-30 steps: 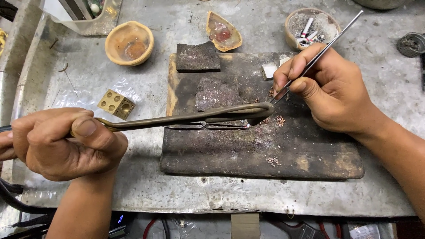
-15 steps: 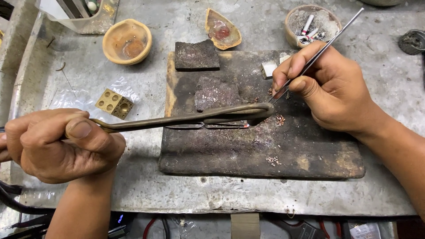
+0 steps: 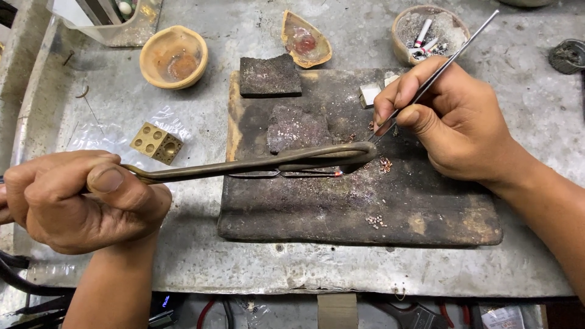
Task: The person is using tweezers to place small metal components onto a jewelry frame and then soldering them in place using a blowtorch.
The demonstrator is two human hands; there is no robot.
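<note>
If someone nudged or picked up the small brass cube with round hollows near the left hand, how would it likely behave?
The brass cube looks like solid metal, so it is probably heavy for its size and stiff. Its flat faces rest on the metal bench top, so it would likely slide rather than roll. The smooth sides might be slightly slippery to pinch.

Brass dapping block (image 3: 156, 142) lies on grey bench (image 3: 244, 268), left of centre. Round clay bowl (image 3: 173, 57) and broken dish (image 3: 306, 45) sit behind. Second bowl (image 3: 430, 31) holds small sticks, upper right.
</note>
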